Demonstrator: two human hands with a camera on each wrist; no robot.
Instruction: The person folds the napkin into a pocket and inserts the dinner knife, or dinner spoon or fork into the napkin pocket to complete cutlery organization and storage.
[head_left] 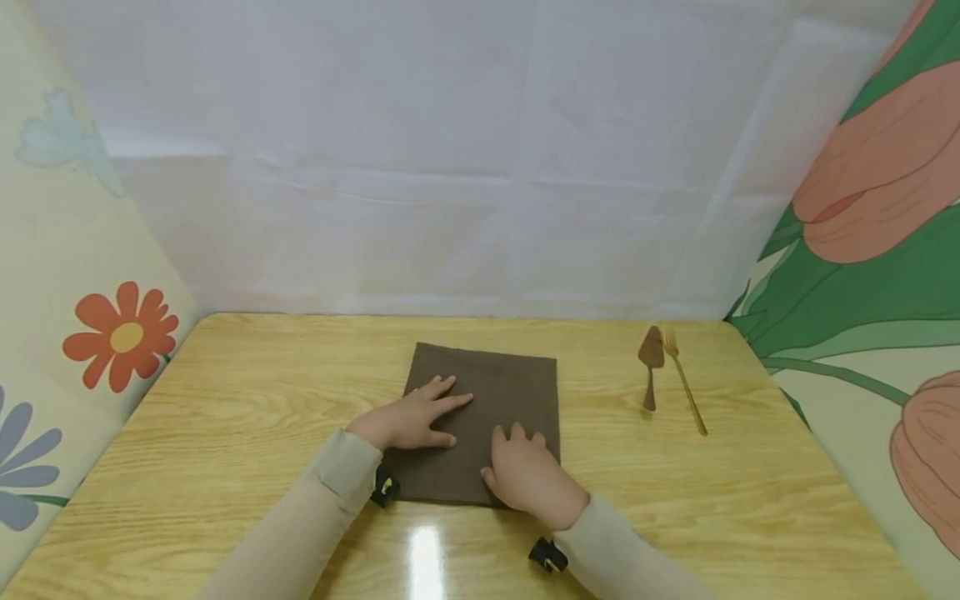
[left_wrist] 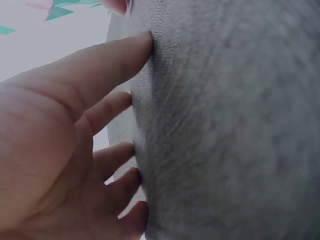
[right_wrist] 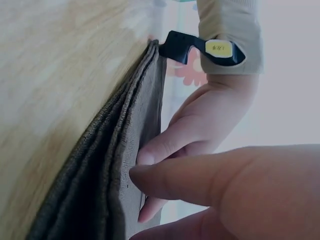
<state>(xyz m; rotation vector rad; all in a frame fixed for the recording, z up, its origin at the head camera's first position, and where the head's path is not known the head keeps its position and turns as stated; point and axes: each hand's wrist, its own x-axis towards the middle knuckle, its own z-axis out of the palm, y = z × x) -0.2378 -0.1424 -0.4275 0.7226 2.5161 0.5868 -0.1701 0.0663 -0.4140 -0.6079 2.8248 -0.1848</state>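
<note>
A dark brown cloth (head_left: 517, 387), folded into a near square, lies flat on the wooden table. My left hand (head_left: 411, 418) rests on its left half with the fingers spread. On the lower right part of the cloth lies my right hand (head_left: 534, 477), its fingertips and thumb touching the fabric. Seen from the left wrist, the left hand's fingertips (left_wrist: 142, 50) press on the cloth surface, which looks grey there. Several stacked layers of the cloth (right_wrist: 117, 130) show along its near edge in the right wrist view. Neither hand grips anything.
To the right on the wooden table (head_left: 247, 400) lie a small cake server (head_left: 651, 350) and a gold fork (head_left: 686, 383), side by side. A white sheet (head_left: 450, 167) hangs behind the table. Flower-printed panels (head_left: 127, 337) stand at both sides.
</note>
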